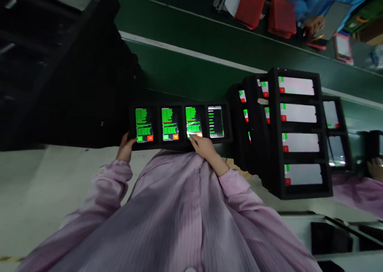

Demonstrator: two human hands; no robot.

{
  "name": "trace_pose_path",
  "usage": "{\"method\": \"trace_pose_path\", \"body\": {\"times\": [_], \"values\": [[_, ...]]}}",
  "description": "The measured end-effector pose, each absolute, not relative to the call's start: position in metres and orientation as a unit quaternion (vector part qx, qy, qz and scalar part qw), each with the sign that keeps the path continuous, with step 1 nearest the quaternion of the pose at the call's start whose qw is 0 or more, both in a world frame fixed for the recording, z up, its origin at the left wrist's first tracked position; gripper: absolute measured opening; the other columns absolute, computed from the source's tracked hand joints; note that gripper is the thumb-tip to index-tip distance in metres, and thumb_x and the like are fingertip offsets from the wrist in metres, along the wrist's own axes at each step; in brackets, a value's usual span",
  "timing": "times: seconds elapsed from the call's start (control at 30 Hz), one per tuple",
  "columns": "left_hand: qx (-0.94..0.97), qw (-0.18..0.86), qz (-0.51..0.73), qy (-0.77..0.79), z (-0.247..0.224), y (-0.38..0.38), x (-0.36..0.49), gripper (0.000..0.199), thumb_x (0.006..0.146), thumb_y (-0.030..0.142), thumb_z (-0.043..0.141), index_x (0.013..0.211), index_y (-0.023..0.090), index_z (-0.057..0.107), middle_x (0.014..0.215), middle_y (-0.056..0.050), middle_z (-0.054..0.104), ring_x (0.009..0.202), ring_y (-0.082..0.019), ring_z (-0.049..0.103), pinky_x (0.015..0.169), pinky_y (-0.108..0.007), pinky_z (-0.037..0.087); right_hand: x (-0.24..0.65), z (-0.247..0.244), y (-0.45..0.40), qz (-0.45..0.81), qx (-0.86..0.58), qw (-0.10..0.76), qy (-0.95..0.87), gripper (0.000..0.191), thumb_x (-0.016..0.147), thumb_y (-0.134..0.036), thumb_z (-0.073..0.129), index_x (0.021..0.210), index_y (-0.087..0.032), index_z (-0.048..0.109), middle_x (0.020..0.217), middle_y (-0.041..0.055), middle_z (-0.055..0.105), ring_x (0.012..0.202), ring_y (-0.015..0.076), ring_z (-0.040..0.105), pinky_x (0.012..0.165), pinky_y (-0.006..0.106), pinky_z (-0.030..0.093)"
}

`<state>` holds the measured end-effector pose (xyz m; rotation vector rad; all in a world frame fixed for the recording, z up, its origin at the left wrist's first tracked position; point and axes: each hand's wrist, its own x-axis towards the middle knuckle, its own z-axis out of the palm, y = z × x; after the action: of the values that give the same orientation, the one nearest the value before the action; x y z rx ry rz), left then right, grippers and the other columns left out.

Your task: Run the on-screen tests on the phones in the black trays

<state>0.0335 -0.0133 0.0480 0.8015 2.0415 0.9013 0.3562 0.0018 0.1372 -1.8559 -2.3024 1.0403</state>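
Note:
A black foam tray [157, 124] lies in front of my body, holding several phones in a row. The leftmost phone [144, 120], the second phone [170, 120] and the third phone [193, 114] show green text with a green and an orange-red button below. On the rightmost phone [216, 120] is a dark screen with short lines. My left hand [125, 148] grips the tray's near left corner, its thumb over the edge beside the leftmost phone. With a finger stretched out, my right hand [204, 146] touches the lower part of the third phone's screen; its other fingers are partly hidden.
Stacked black trays [275, 144] with white-screened phones [299, 113] stand at right. More black trays [74, 88] are piled at left. Across the green table [191, 36] lie red pouches [250, 9] near a co-worker's hand [314, 24]. Another co-worker's sleeve [356, 192] shows at far right.

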Motion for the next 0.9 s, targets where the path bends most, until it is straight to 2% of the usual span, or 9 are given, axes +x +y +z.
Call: {"method": "trace_pose_path", "body": {"times": [0.1, 0.27, 0.47, 0.6, 0.73, 0.8, 0.9], "values": [[0.289, 0.391, 0.355, 0.798, 0.048, -0.017, 0.031, 0.052, 0.073, 0.026, 0.063, 0.125, 0.019, 0.062, 0.124, -0.01, 0.069, 0.128, -0.028, 0.058, 0.114, -0.041, 0.043, 0.341, 0.142, 0.005, 0.323, -0.585, -0.01, -0.744, 0.039, 0.106, -0.031, 0.043, 0.14, -0.025, 0.062, 0.133, 0.0067, 0.07, 0.118, 0.025, 0.07, 0.098, 0.035, 0.056], [0.272, 0.403, 0.348, 0.801, 0.05, -0.022, 0.032, 0.053, 0.072, 0.027, 0.066, 0.124, 0.023, 0.062, 0.127, -0.008, 0.068, 0.132, -0.028, 0.055, 0.116, -0.041, 0.039, 0.299, 0.144, 0.009, 0.368, -0.481, -0.01, -0.796, 0.039, 0.105, -0.03, 0.046, 0.139, -0.024, 0.063, 0.142, 0.0035, 0.063, 0.122, 0.0256, 0.068, 0.099, 0.033, 0.055], [0.266, 0.415, 0.329, 0.805, 0.048, -0.017, 0.032, 0.054, 0.069, 0.027, 0.074, 0.121, 0.021, 0.061, 0.125, -0.011, 0.067, 0.128, -0.028, 0.056, 0.115, -0.042, 0.04, 0.281, 0.14, 0.01, 0.373, -0.497, -0.028, -0.783, 0.039, 0.104, -0.03, 0.046, 0.139, -0.023, 0.062, 0.134, 0.0054, 0.07, 0.119, 0.0262, 0.069, 0.098, 0.035, 0.056], [0.26, 0.424, 0.334, 0.801, 0.047, -0.016, 0.032, 0.058, 0.065, 0.027, 0.077, 0.12, 0.02, 0.059, 0.124, -0.011, 0.065, 0.125, -0.028, 0.057, 0.114, -0.042, 0.04, 0.306, 0.136, -0.005, 0.392, -0.529, 0.061, -0.75, 0.037, 0.104, -0.027, 0.045, 0.134, -0.025, 0.066, 0.129, 0.0031, 0.072, 0.117, 0.0213, 0.071, 0.099, 0.032, 0.056], [0.254, 0.439, 0.357, 0.785, 0.047, -0.022, 0.033, 0.046, 0.075, 0.036, 0.069, 0.118, 0.022, 0.06, 0.121, -0.009, 0.067, 0.127, -0.027, 0.056, 0.114, -0.041, 0.04, 0.329, 0.133, -0.028, 0.407, -0.538, 0.171, -0.718, 0.034, 0.101, -0.025, 0.048, 0.124, -0.025, 0.072, 0.12, 0.0036, 0.077, 0.107, 0.0197, 0.075, 0.095, 0.031, 0.059], [0.253, 0.444, 0.369, 0.776, 0.047, -0.026, 0.033, 0.042, 0.078, 0.038, 0.065, 0.117, 0.023, 0.062, 0.121, -0.008, 0.067, 0.129, -0.027, 0.054, 0.115, -0.04, 0.039, 0.333, 0.134, -0.037, 0.404, -0.545, 0.187, -0.71, 0.033, 0.1, -0.024, 0.049, 0.121, -0.026, 0.073, 0.116, 0.0031, 0.078, 0.104, 0.0195, 0.075, 0.093, 0.031, 0.06], [0.252, 0.447, 0.389, 0.765, 0.045, -0.03, 0.033, 0.041, 0.079, 0.04, 0.063, 0.117, 0.024, 0.065, 0.122, -0.007, 0.068, 0.131, -0.027, 0.054, 0.116, -0.04, 0.038, 0.327, 0.139, -0.044, 0.407, -0.556, 0.168, -0.705, 0.032, 0.099, -0.025, 0.05, 0.12, -0.028, 0.073, 0.117, 0.0018, 0.078, 0.106, 0.0196, 0.075, 0.094, 0.032, 0.06]]}}
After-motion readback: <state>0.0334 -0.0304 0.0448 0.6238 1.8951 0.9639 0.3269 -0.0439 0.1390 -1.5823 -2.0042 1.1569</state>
